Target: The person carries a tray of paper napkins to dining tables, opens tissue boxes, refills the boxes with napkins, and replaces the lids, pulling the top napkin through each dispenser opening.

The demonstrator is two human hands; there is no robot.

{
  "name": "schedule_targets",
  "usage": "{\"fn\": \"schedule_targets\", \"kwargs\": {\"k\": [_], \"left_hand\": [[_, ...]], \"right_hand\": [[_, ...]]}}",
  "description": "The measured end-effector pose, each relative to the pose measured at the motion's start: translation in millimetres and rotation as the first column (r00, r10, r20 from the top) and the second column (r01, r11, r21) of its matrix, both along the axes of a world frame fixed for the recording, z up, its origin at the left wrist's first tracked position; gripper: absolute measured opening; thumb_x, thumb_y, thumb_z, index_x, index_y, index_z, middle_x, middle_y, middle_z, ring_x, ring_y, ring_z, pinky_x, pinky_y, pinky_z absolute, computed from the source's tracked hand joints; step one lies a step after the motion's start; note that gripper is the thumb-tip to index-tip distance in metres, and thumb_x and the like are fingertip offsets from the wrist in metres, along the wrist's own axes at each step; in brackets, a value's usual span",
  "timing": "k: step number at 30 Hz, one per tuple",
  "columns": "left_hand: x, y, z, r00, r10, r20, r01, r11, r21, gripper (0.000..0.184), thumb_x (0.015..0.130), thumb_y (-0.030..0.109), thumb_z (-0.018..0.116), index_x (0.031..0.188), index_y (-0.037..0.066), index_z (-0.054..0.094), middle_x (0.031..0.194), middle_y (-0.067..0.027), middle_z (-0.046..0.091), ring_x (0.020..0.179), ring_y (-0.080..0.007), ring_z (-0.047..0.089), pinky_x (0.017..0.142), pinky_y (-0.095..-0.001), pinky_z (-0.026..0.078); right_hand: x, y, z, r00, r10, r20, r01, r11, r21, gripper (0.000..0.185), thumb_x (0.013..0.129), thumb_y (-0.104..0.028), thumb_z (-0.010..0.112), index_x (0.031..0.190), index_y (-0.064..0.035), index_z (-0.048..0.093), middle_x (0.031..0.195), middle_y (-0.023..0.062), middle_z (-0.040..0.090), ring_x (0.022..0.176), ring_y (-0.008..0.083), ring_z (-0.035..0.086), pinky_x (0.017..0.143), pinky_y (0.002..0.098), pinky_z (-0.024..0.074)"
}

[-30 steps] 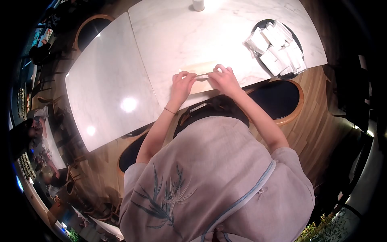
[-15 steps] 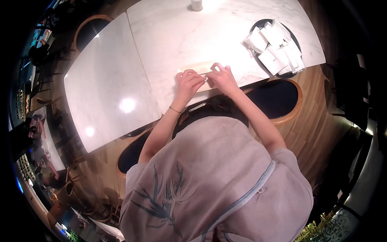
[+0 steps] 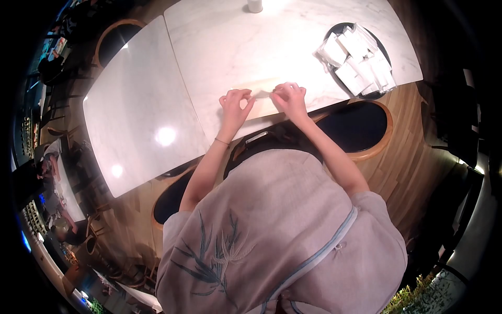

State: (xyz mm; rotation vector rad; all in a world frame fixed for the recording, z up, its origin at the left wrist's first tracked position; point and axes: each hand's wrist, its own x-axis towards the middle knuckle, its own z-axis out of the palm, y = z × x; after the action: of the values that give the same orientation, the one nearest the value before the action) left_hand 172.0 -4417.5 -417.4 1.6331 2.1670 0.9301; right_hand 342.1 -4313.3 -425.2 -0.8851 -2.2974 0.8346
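Observation:
A small, thin, pale piece (image 3: 262,94), perhaps paper or film, stretches between my two hands. My left hand (image 3: 236,107) pinches its left end with thumb and fingertips. At the other end my right hand (image 3: 291,100) has its thumb and fingers closed on it, though the fingertips partly hide the grip. Below the hands a flat beige sheet or board (image 3: 265,108) lies on the marble tabletop near the front edge. Glare blurs its outline, and I cannot tell what the pale piece is exactly.
To the right, a round dark tray (image 3: 342,26) holds several white wrapped packets (image 3: 358,65). A white cup (image 3: 254,6) stands at the far edge of the marble table (image 3: 219,47). Dark-seated chairs (image 3: 355,128) are tucked close around it. Another person (image 3: 52,165) is at the far left.
My hands have moved apart, the left one to the left. The pale piece now shows spread between them, where before the fingertips were close together over something small and white.

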Motion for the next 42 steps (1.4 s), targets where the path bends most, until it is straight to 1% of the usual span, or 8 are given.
{"fn": "schedule_targets", "kwargs": {"k": [15,22,27,30,33,34,37,42], "left_hand": [[2.2,2.8,-18.5,0.873,0.300,0.383,-0.329,0.944,0.010,0.089,0.066,0.017,0.076,0.134,0.003,0.020,0.131,-0.0148,0.035,0.121,-0.0302,0.033,0.100,-0.0423,0.031],[-26.2,-20.7,-15.7,0.796,-0.003,0.606,0.061,0.995,-0.075,0.115,0.053,0.015,0.083,0.139,0.003,0.008,0.141,-0.0172,0.018,0.129,-0.0312,0.028,0.104,-0.0405,0.031],[-13.7,-43.2,-27.3,0.866,-0.054,0.497,0.141,0.980,-0.138,0.095,0.054,0.019,0.082,0.133,0.002,0.031,0.129,-0.0186,0.041,0.122,-0.0326,0.039,0.100,-0.0394,0.034],[-16.0,-47.2,-34.4,0.994,0.004,0.113,0.002,0.998,-0.055,0.034,0.075,0.015,0.069,0.102,-0.001,0.057,0.100,-0.0188,0.058,0.095,-0.0364,0.054,0.083,-0.0407,0.043],[-16.7,-56.4,-15.6,0.976,0.183,0.121,-0.171,0.980,-0.103,0.024,0.082,0.015,0.062,0.102,0.000,0.060,0.090,-0.0179,0.061,0.083,-0.0307,0.059,0.075,-0.0363,0.046],[-6.5,-49.4,-1.7,0.918,0.260,0.299,-0.293,0.953,0.071,0.021,0.089,0.016,0.055,0.101,0.001,0.061,0.070,-0.0143,0.060,0.061,-0.0175,0.055,0.060,-0.0297,0.045],[-13.8,-48.3,29.7,0.853,0.451,0.263,-0.379,0.881,-0.283,0.026,0.089,0.022,0.055,0.103,0.000,0.061,0.058,-0.0111,0.053,0.053,-0.0077,0.042,0.051,-0.0261,0.039],[-27.6,-69.0,4.7,0.846,0.464,0.263,-0.371,0.867,-0.333,0.030,0.088,0.026,0.057,0.100,-0.001,0.062,0.052,-0.0086,0.051,0.051,-0.0055,0.037,0.047,-0.0255,0.036]], "right_hand": [[-3.3,9.1,-7.1,0.999,-0.013,-0.041,0.015,0.999,0.036,0.044,0.074,-0.021,0.068,0.114,-0.0084,0.055,0.124,0.0147,0.045,0.115,0.0310,0.040,0.093,0.0399,0.0322],[25.3,54.1,0.4,0.965,0.261,-0.032,-0.262,0.946,-0.191,0.133,0.044,-0.043,0.085,0.139,0.0033,0.005,0.139,0.0246,0.025,0.128,0.0422,0.023,0.106,0.0445,0.0221],[12.8,62.0,-7.0,0.915,0.401,-0.052,-0.392,0.848,-0.358,0.120,0.050,-0.034,0.081,0.137,0.0060,0.010,0.135,0.0271,0.029,0.124,0.0403,0.032,0.103,0.0404,0.0299],[-6.6,60.8,11.3,0.987,0.026,-0.159,-0.154,0.443,-0.883,0.111,0.056,-0.030,0.080,0.138,0.0034,0.012,0.129,0.0234,0.038,0.120,0.0322,0.040,0.100,0.0369,0.0338],[-18.4,73.9,-9.7,0.978,0.197,0.067,0.047,0.104,-0.993,0.105,0.069,-0.081,0.036,0.132,0.0027,0.034,0.110,0.0218,0.049,0.077,0.0242,0.056,0.065,0.0339,0.0473],[-21.2,72.5,10.5,0.933,0.306,0.191,0.176,0.077,-0.981,0.099,0.071,-0.084,0.006,0.129,-0.0122,0.042,0.107,0.0175,0.054,0.097,0.0265,0.054,0.084,0.0445,0.0429],[-19.3,62.1,-24.3,0.934,0.353,0.058,0.156,-0.254,-0.955,0.112,0.066,-0.087,0.005,0.115,0.0020,0.051,0.084,0.0158,0.057,0.058,0.0202,0.054,0.053,0.0323,0.0455],[-27.7,39.1,-27.1,0.872,0.424,0.244,0.258,0.024,-0.966,0.095,0.078,-0.077,0.009,0.103,0.0015,0.057,0.077,0.0149,0.059,0.054,0.0187,0.057,0.048,0.0330,0.0479]]}}
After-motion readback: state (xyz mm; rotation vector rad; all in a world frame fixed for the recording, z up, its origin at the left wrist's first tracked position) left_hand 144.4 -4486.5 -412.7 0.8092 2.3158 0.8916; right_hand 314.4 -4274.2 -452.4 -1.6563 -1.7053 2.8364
